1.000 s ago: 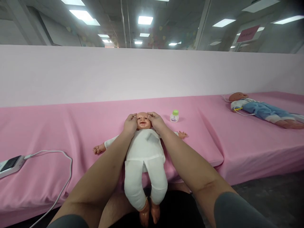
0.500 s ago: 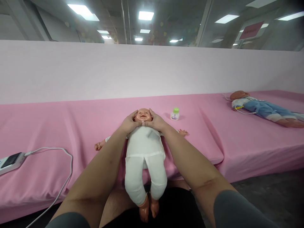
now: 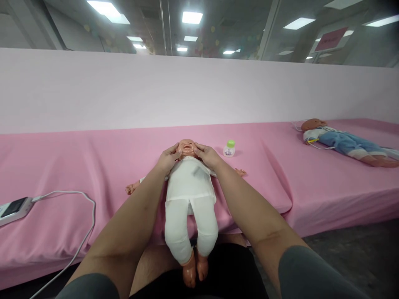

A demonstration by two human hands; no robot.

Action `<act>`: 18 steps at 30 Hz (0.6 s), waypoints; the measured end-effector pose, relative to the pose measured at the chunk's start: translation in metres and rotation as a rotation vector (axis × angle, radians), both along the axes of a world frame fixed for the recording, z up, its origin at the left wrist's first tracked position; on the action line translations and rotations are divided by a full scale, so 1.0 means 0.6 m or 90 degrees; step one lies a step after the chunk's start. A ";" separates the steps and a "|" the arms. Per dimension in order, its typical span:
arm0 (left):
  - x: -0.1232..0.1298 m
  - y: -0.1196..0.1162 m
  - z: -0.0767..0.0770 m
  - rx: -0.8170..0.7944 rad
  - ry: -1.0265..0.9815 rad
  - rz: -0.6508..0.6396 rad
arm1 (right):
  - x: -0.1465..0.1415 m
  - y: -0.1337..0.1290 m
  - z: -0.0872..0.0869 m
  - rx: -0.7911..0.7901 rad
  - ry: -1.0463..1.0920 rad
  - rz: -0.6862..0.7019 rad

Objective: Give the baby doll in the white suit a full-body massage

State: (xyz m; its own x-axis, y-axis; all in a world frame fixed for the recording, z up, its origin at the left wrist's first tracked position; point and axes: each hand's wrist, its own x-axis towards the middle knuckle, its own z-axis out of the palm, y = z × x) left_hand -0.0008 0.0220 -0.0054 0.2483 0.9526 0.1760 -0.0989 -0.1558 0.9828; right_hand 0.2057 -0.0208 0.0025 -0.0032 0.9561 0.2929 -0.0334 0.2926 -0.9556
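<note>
Doll lies face-up on a pink sheet, left hand and right hand loosely cupping its cheeks, grip unclenched; no longer meeting beneath its chin, they suggest an outward facial stroke.

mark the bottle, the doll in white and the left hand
Bottle (image 3: pixel 229 151): head view, front of its body
Doll in white (image 3: pixel 190 185): head view, shirt front
Left hand (image 3: pixel 167 161): head view, back of the hand
</note>
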 end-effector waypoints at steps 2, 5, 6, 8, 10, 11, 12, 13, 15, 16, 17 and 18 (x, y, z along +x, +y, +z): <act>0.003 -0.002 0.004 -0.028 -0.040 -0.002 | -0.001 0.003 -0.001 -0.009 0.032 0.061; 0.006 -0.008 0.010 -0.023 -0.062 0.001 | -0.002 0.006 -0.003 -0.004 0.029 0.086; 0.007 -0.010 0.010 -0.015 -0.066 -0.005 | -0.002 0.007 -0.004 0.007 0.007 0.062; 0.006 -0.014 0.011 0.011 -0.059 -0.017 | -0.003 0.009 -0.006 0.028 -0.054 -0.006; 0.005 -0.017 0.010 0.048 -0.008 -0.002 | -0.005 0.011 -0.009 0.031 -0.105 -0.064; 0.006 -0.018 0.009 0.067 0.029 0.018 | -0.007 0.013 -0.011 0.024 -0.118 -0.082; 0.006 -0.018 0.008 0.084 0.067 0.040 | -0.008 0.014 -0.014 0.014 -0.124 -0.092; 0.007 -0.018 0.007 0.097 0.098 0.060 | -0.009 0.016 -0.017 0.005 -0.124 -0.097; 0.008 -0.015 0.005 0.108 0.132 0.085 | -0.011 0.019 -0.022 -0.005 -0.116 -0.097; 0.008 -0.013 0.003 0.109 0.137 0.087 | -0.011 0.020 -0.024 -0.005 -0.109 -0.095; 0.009 -0.011 0.002 0.108 0.137 0.087 | -0.011 0.022 -0.026 -0.004 -0.101 -0.091; 0.008 -0.008 0.000 0.108 0.134 0.084 | -0.010 0.023 -0.027 -0.002 -0.092 -0.083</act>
State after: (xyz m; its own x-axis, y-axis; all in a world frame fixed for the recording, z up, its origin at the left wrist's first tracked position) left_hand 0.0040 0.0170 -0.0054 0.1723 0.9406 0.2926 0.1359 -0.3169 0.9387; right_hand 0.1999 -0.0072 -0.0137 0.0795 0.9519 0.2958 0.1424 0.2828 -0.9485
